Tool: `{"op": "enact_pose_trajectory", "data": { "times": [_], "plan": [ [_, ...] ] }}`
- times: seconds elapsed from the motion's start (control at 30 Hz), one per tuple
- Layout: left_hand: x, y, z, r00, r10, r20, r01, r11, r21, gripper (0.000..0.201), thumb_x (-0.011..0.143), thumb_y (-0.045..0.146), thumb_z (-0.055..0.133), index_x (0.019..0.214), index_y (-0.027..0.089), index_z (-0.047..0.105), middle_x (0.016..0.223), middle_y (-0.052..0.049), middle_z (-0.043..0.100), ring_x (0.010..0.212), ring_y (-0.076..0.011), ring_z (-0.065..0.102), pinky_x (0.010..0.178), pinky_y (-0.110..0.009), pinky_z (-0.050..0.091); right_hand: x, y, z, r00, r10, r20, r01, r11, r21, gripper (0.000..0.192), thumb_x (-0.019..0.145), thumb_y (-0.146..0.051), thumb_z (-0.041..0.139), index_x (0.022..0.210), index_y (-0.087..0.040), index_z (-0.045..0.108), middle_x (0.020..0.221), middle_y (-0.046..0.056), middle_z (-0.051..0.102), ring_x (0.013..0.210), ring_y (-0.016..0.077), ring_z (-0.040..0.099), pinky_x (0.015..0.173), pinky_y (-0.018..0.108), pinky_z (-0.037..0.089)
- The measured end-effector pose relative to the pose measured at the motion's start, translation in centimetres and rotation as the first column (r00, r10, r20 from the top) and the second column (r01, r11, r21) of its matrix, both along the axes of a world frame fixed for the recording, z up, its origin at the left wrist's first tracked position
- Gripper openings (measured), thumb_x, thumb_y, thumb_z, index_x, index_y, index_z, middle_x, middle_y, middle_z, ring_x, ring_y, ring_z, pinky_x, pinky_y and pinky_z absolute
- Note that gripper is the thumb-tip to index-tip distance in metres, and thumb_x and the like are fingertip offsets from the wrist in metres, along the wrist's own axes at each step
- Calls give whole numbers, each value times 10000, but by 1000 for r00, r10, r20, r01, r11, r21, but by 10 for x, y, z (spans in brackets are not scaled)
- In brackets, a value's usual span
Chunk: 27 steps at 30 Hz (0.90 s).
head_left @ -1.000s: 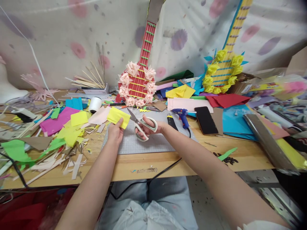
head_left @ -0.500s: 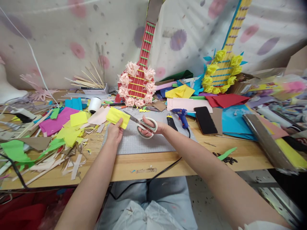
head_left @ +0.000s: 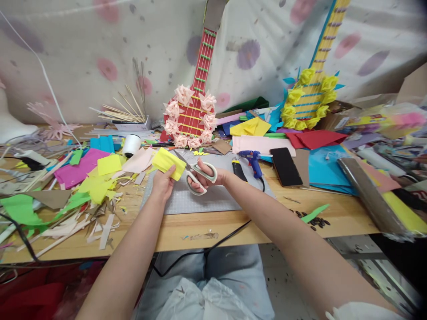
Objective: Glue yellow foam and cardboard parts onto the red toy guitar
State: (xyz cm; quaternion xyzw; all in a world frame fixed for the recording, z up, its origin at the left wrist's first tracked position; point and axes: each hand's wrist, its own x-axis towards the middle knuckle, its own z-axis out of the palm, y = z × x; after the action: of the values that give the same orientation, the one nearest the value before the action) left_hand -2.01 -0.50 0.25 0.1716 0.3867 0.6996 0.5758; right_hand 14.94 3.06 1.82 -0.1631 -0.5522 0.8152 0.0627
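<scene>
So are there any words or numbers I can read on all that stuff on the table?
None can be read.
The packet at the right edge has print, too blurred to read.
The yellow paper, the scissors and the phone show no writing.

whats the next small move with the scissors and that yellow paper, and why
Probably close the white-handled scissors in the right hand to cut the folded yellow paper piece. The left hand pinches its lower edge, and the parted blades sit at its right edge above the grey cutting mat.
</scene>
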Motion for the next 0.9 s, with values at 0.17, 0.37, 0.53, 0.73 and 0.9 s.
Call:
{"op": "enact_pose_trajectory", "data": {
  "times": [0.17, 0.37, 0.53, 0.73, 0.9],
  "plan": [
    [1, -1, 2, 1000, -10, 17, 10, 1000, -10, 246, 715, -4, 606, 898, 151, 661, 905, -34, 713, 736, -100, 667, 723, -189, 537, -5, 1, 0, 999, -37, -27, 38, 999, 36, 787, 750, -754, -8, 784, -133, 474, 542, 0, 458, 448, 109, 471, 369, 202, 282],
    [1, -1, 4, 999, -28, 22, 29, 999, -17, 242, 728, -3, 592, 906, 148, 657, 878, -31, 713, 700, -92, 665, 687, -178, 538, -3, 2, -5, 995, -94, -37, 93, 995, -21, 700, 822, -683, 33, 742, -138, 464, 466, -49, 358, 351, 61, 324, 336, 171, 260],
    [2, -1, 4, 1000, -18, 9, 19, 999, -47, 260, 709, 9, 619, 928, 144, 651, 911, -43, 713, 753, -108, 673, 761, -211, 536, -2, 5, -10, 996, -82, -18, 82, 996, -31, 665, 835, -676, 77, 738, -140, 459, 455, -63, 323, 335, 42, 265, 311, 145, 214],
    [7, -4, 1, 997, -63, -39, 62, 998, -22, 233, 680, 5, 644, 881, 123, 652, 891, -59, 715, 690, -109, 668, 742, -224, 540, -3, 1, -2, 995, -95, -16, 95, 995, -28, 741, 792, -713, 14, 767, -129, 469, 476, -34, 398, 355, 70, 374, 347, 180, 293],
    [8, -4, 1, 997, -66, -43, 65, 998, -18, 274, 674, 15, 656, 916, 143, 649, 907, -60, 715, 719, -115, 671, 738, -218, 538, -4, 3, -1, 993, -115, -21, 115, 993, -15, 719, 810, -693, 8, 758, -136, 459, 467, -35, 396, 348, 71, 365, 347, 183, 289]
  ]
}}
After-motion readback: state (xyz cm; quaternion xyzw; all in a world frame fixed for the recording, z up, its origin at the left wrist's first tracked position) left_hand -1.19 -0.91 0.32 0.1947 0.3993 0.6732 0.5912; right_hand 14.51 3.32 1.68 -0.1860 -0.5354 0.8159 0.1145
